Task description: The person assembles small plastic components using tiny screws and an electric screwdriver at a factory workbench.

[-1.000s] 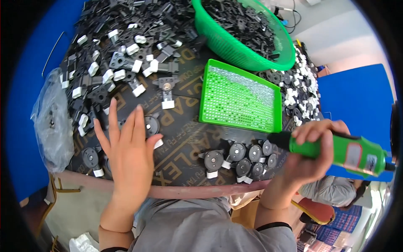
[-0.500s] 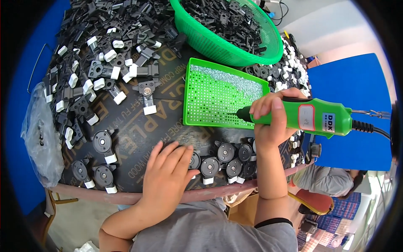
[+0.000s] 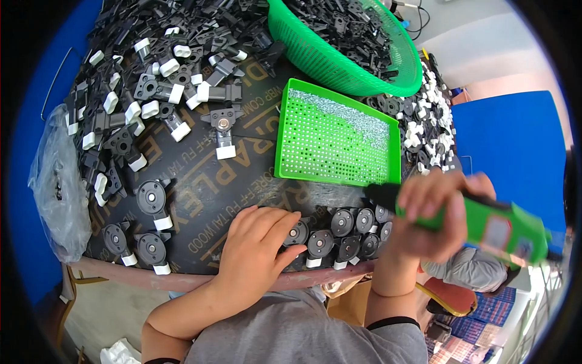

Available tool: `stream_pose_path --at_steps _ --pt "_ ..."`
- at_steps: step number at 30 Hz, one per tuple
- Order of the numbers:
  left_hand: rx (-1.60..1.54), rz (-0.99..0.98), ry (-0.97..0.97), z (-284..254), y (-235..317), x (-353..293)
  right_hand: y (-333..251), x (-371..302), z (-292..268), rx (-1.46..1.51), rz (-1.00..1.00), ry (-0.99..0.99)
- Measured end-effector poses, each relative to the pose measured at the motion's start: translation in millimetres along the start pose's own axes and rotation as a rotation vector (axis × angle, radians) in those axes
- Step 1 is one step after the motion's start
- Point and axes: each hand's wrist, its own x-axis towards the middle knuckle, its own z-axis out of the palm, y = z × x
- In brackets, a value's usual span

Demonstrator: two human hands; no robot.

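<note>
A green electric screwdriver [image 3: 497, 229] with a black nose is gripped in my right hand [image 3: 439, 206], to the right of the tray's near corner; both are blurred. My left hand [image 3: 254, 249] lies palm down near the table's front edge with its fingers stretched out. Its thumb and index finger lie on either side of a black round-disc part [image 3: 297, 233], touching or almost touching it. More such disc parts with white ends, like this one [image 3: 320, 243], stand in a cluster to the right. The perforated green tray [image 3: 330, 177] holds many small silvery screws [image 3: 345, 113] along its far side.
Behind the tray stands a green basket [image 3: 339, 76] full of black parts. A heap of black parts with white ends [image 3: 151, 91] covers the far left. Several disc parts [image 3: 151, 197] sit front left beside a clear plastic bag [image 3: 59, 188]. White pieces [image 3: 433, 115] lie right.
My right hand has swung the screwdriver from over the tray to the right and nearer to me, with its nose off the tray. My left hand stays by the disc parts. The view has shifted slightly.
</note>
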Motion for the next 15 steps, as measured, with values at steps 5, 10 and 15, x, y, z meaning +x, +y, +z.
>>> stream_pose_path --at_steps 5,10,15 --pt "-0.029 -0.002 0.004 -1.2 1.0 1.9 -26.6 -25.2 12.9 0.075 0.045 -0.307" --pt "-0.046 -0.004 -0.007 0.1 1.5 3.0 -22.1 -34.7 17.4 0.032 0.064 -0.464" --pt "-0.039 -0.018 -0.017 -0.2 -1.0 0.1 -8.9 -40.5 18.7 0.063 0.050 -0.453"
